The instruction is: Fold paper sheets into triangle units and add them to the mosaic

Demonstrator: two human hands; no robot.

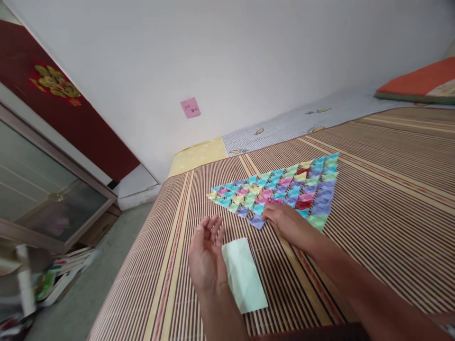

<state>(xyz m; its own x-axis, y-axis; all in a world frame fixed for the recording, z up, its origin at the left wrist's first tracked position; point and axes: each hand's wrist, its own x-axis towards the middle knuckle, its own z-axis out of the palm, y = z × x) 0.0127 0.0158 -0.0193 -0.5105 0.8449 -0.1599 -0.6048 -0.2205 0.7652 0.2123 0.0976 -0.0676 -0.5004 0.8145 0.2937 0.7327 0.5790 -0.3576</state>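
My right hand is closed with its fingertips pinched on a folded purple paper piece at the near edge of a paper arrangement. That arrangement is a roughly triangular patch of many small folded paper pieces in blue, green, purple, pink, yellow and red, lying on the striped mat. My left hand is raised palm up, fingers apart and slightly curled, holding nothing. Beside it a creased pale green sheet of paper lies on the mat, its left edge partly hidden by my left hand and forearm.
The striped bamboo mat covers the bed. A patterned sheet runs along the wall, with an orange cushion at far right. A pink note is stuck on the wall. At left are a glass-paned door and clutter on the floor.
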